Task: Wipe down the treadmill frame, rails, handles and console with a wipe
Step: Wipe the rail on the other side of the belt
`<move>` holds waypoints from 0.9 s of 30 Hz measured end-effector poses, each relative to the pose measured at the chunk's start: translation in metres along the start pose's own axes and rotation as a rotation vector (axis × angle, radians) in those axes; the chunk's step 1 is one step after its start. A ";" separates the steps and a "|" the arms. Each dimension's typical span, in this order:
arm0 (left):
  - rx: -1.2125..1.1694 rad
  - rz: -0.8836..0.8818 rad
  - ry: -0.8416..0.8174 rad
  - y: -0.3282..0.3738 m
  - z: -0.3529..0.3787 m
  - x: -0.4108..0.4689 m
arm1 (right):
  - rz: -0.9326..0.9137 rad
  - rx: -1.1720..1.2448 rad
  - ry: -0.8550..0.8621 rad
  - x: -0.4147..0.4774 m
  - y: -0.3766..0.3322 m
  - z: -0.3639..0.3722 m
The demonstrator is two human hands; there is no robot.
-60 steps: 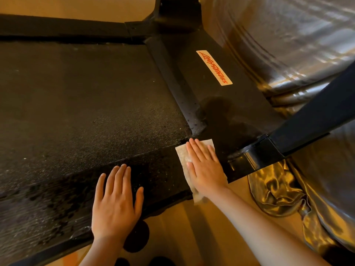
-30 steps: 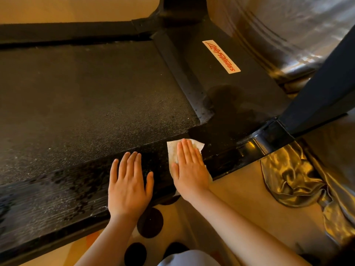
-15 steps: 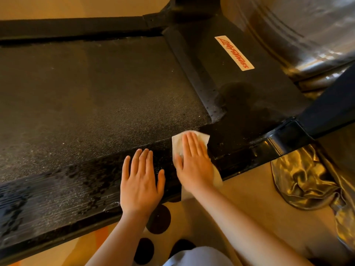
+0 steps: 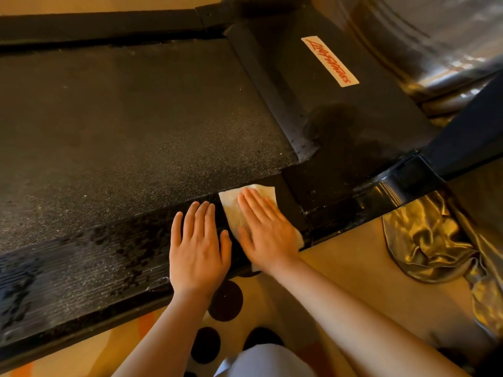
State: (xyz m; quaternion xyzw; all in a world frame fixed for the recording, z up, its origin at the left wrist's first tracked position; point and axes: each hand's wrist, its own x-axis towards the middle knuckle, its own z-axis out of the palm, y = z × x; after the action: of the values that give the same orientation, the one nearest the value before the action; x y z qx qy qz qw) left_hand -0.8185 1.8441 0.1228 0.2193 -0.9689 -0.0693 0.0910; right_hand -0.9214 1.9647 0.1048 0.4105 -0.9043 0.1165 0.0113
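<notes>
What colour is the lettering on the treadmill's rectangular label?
Red, on a cream rectangular label; head view.

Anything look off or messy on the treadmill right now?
Yes: the side rail left of the left hand is patchy, with dark wet blotches and pale specks. A dark smear marks the cover below the sticker.

Treadmill belt (image 4: 130, 126): black, fine woven texture, pale specks scattered. Side rail (image 4: 81, 273): black, ribbed, mottled with glossy dark patches. Wipe (image 4: 234, 210): white. Label (image 4: 330, 61): cream, red lettering. Motor cover (image 4: 353, 110): matte black, darker blotch seen. Fabric (image 4: 424, 246): shiny gold. Floor (image 4: 353, 268): tan. Mat (image 4: 226, 300): beige, dark round dots, orange streak.
</notes>
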 end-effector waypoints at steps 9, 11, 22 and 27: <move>0.007 0.014 0.008 0.001 0.000 -0.001 | 0.063 0.053 0.291 -0.018 0.015 0.011; 0.007 0.010 0.012 0.001 -0.001 -0.001 | 0.079 0.065 0.309 -0.017 -0.004 0.018; 0.006 0.013 0.017 0.000 0.001 -0.001 | -0.064 0.071 0.305 -0.018 0.034 0.009; -0.012 0.035 0.007 -0.002 -0.001 -0.001 | -0.018 0.063 0.277 -0.018 0.030 0.009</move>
State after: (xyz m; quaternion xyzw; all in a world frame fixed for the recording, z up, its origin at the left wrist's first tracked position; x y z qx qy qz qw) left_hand -0.8170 1.8428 0.1230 0.2021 -0.9718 -0.0729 0.0969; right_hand -0.9308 1.9952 0.0878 0.3986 -0.8863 0.2004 0.1240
